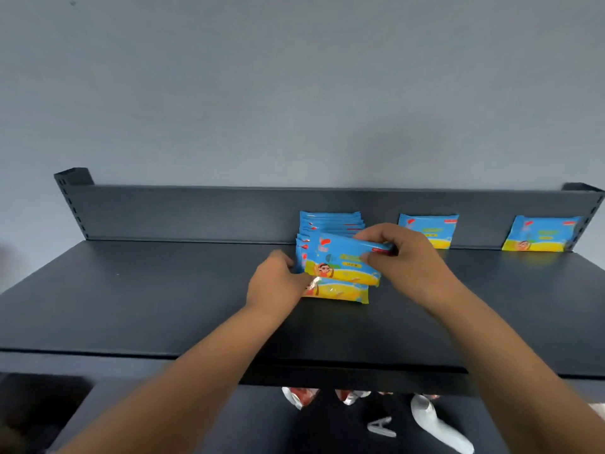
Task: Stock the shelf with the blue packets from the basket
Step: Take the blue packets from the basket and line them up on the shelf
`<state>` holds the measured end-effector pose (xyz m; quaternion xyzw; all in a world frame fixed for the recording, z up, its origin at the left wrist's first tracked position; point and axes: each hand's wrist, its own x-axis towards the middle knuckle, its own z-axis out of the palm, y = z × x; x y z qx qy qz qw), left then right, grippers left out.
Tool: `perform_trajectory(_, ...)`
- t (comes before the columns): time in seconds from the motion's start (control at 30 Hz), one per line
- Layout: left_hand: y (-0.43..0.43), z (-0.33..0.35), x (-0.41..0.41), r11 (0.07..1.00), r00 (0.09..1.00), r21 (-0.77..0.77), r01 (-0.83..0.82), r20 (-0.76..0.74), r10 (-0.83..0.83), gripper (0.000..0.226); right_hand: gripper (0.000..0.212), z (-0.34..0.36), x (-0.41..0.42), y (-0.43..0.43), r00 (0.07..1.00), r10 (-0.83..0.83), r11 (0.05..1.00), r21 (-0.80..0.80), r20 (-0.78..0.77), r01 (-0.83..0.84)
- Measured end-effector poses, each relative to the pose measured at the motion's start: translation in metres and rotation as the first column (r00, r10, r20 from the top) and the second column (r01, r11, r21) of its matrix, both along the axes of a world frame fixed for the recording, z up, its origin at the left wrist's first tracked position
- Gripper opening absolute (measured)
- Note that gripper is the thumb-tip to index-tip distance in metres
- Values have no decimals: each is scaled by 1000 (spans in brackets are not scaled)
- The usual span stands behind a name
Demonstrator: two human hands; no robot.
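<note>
Head view, the only one:

- Right hand (406, 257) clamped on the packet (340, 257): thumb and fingers pinch its upper right end. Held there so I can tip it upright, face out
- Left hand (278, 283) at the packet's left end, fingers curled against it and the row (330, 221) behind. Cannot tell if it pinches or only steadies. My guess is it braces the row so nothing slides over as the new one goes in
- Packet is tilted, top leaning back, just in front of the row and touching it
- Row stands on edge against the back panel (196, 211), which props the packets up
- Flat packet (337, 291) lies on the shelf (163, 299) under the held one, partly under my left hand. It looks like the next to stand up
- Mid packet (429, 229) and far packet (543, 234) each lean alone on the panel, well apart. They probably mark where further rows begin
- Basket not in view
- Red and white bags (301, 396) show on the level below, mostly hidden by the shelf edge

Judgement: stocking is partly done. One row is built, two barely begun
</note>
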<state>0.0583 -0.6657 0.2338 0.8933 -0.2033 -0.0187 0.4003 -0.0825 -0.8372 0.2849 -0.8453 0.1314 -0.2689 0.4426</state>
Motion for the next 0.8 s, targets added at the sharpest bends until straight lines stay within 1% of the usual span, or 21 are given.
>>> perform_trajectory(0.13, 2, -1, 12, 997, 996, 9, 71, -51, -70, 36, 30, -7, 11, 1, 999, -50, 996, -72, -2, 50)
perform_trajectory(0.27, 10, 0, 13, 988, 989, 60, 140, -60, -136, 33, 30, -18, 17, 4, 994, -104, 972, -218, -46, 91)
perform_trajectory(0.43, 11, -6, 12, 993, 991, -32, 112, -71, -114, 29, 32, -35, 19, 10, 979, -204, 899, -400, -21, 178)
perform_trajectory(0.5, 12, -6, 10, 991, 988, -59, 118, -97, -123, 28, 32, -39, 18, 15, 967, -255, 882, -416, -27, 221)
perform_trajectory(0.63, 14, -5, 9, 976, 966, -146, 160, -179, -185, 36, 32, -43, 19, 26, 963, -266, 882, -409, -28, 232)
perform_trajectory(0.7, 13, -5, 8, 972, 963, -149, 181, -173, -206, 40, 36, -44, 21, 28, 960, -277, 873, -424, -27, 240)
perform_trajectory(0.8, 12, -3, 6, 976, 973, -134, 173, -131, -190, 38, 42, -47, 23, 30, 954, -300, 858, -444, -26, 258)
